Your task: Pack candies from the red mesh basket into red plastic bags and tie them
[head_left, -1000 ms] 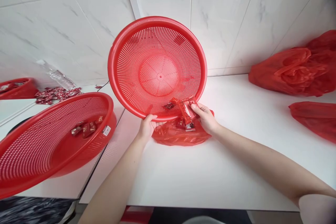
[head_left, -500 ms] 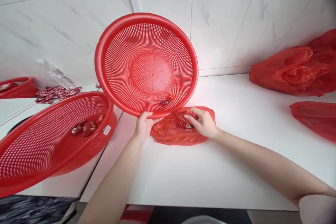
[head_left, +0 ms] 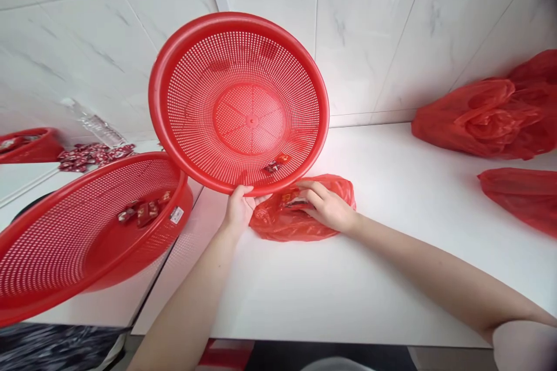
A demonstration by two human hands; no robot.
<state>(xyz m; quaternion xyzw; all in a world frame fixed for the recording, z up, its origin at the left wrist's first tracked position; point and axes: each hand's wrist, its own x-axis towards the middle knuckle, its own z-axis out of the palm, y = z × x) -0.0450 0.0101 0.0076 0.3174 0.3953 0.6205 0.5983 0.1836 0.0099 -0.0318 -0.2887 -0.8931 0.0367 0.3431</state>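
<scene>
My left hand point(head_left: 240, 206) grips the near rim of a red plastic colander basket point(head_left: 195, 165), thumb over the edge. The basket is tilted up on its side, its inside facing me. A few small wrapped packets point(head_left: 277, 163) lie low on its inner wall. Just below the rim, a red plastic bag point(head_left: 300, 226) lies on the white counter. My right hand point(head_left: 325, 206) is at the bag, its fingers bent around small red and dark packets point(head_left: 295, 202). The fingertips are partly hidden.
Another red basket point(head_left: 130, 266) leans at the left with several packets point(head_left: 145, 211) in it. Behind it lie a pile of packets point(head_left: 89, 156) and a clear plastic container point(head_left: 102, 127). Full-looking red bags point(head_left: 478, 119) stand at the right, by the tiled wall point(head_left: 348, 40).
My right hand has moved left over the bag, with small packets shifting left under its fingers. The held basket has tipped slightly up and to the left.
</scene>
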